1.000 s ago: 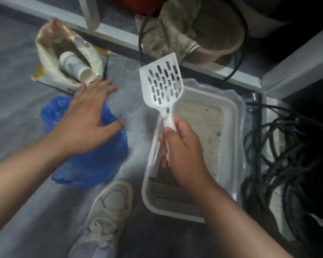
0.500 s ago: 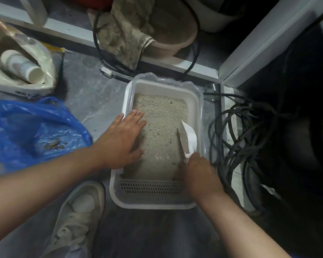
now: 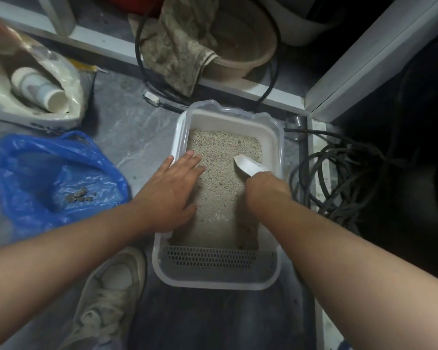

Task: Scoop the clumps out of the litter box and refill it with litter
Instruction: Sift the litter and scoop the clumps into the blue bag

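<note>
A white litter box (image 3: 274, 137) sits on the grey floor, holding pale litter (image 3: 220, 178) and a perforated grate at its near end. My left hand (image 3: 173, 190) lies flat with straight fingers over the box's left rim and the litter. My right hand (image 3: 266, 188) grips the handle of the white scoop (image 3: 248, 165), whose blade is dug into the litter on the right side. An open blue plastic bag (image 3: 48, 178) to the left has dark clumps in it. The open litter bag (image 3: 33, 82) with a white cup inside lies at far left.
A coil of black cable (image 3: 339, 173) lies right of the box. A dirty cloth (image 3: 177, 46) hangs over a tan basin (image 3: 245, 54) behind a white frame rail. My pale sneaker (image 3: 111, 294) stands just left of the box's near end.
The scoop came down from mid-air into the litter on the right. My left hand moved from the blue bag to the box's left rim. The view shifted right.
</note>
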Action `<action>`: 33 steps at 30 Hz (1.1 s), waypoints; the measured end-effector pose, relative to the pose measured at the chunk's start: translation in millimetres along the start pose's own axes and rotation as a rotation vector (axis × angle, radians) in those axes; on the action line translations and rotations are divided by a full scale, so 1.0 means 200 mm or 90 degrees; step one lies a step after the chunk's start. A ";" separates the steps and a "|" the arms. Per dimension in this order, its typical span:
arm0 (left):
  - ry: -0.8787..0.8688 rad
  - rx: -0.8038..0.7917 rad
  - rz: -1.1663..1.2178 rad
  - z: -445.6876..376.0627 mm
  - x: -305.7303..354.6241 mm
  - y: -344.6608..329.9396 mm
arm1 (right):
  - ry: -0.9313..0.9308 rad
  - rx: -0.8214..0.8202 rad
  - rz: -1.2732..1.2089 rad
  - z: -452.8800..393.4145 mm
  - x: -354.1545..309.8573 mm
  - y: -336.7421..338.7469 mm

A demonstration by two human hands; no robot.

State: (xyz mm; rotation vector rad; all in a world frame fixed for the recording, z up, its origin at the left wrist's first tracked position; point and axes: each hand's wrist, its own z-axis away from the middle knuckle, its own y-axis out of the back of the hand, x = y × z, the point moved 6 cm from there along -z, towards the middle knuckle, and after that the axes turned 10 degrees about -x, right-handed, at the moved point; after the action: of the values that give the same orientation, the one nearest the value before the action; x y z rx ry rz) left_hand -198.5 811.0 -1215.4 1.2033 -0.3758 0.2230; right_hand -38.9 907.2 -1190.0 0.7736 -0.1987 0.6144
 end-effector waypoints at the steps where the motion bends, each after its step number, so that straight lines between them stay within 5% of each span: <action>1: 0.000 -0.002 -0.002 0.00 -0.01 0.00 | 0.007 -0.010 0.012 0.00 -0.02 -0.02; 9: -0.008 0.002 0.005 0.00 0.00 -0.01 | 0.082 -0.024 0.048 0.15 -0.03 -0.08; 18: -0.006 -0.003 0.009 0.00 0.01 -0.01 | 0.036 0.130 0.161 0.06 0.08 0.34; 29: -0.019 0.003 0.032 0.02 -0.02 0.00 | 0.115 0.016 0.138 -0.03 0.03 0.29; 31: -0.020 0.004 0.036 0.02 -0.02 0.00 | 0.099 -0.008 0.085 0.01 0.11 0.34; 33: -0.022 0.005 0.037 0.02 -0.02 -0.01 | 0.075 -0.062 -0.155 0.06 0.19 0.36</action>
State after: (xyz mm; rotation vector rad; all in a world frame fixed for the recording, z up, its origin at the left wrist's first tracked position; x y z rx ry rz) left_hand -202.8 807.8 -1217.3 1.2061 -0.4405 0.2549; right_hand -49.4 956.5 -1123.9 0.6529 -0.0248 0.4142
